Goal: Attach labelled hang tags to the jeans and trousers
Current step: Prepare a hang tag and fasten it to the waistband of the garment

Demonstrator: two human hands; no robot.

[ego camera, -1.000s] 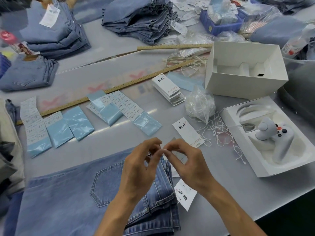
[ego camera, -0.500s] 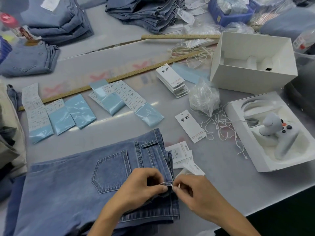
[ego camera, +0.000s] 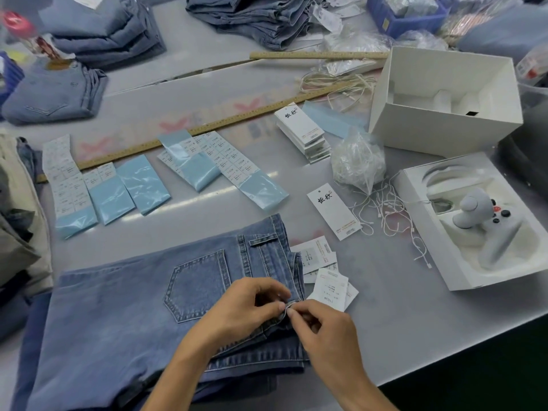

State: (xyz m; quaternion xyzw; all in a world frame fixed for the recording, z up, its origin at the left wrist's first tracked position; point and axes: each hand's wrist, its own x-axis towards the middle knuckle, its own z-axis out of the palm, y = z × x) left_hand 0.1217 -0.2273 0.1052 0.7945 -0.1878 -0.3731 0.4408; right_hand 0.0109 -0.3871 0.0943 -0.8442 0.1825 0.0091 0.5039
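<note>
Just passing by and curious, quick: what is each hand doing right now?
Left hand: fingers curled, pinching the belt loop of the jeans.
Right hand: fingertips pinched at the same loop; what they grip is too small to tell.

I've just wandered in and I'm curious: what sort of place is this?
Probably a garment finishing or packing workshop: folded jeans stacks on a long worktable, a pile of printed hang tags, and strips of size labels.

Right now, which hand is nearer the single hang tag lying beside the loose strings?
Right. The right hand pinches at the jeans waistband, below the hang tag; the left hand pinches there too, farther left.
</note>
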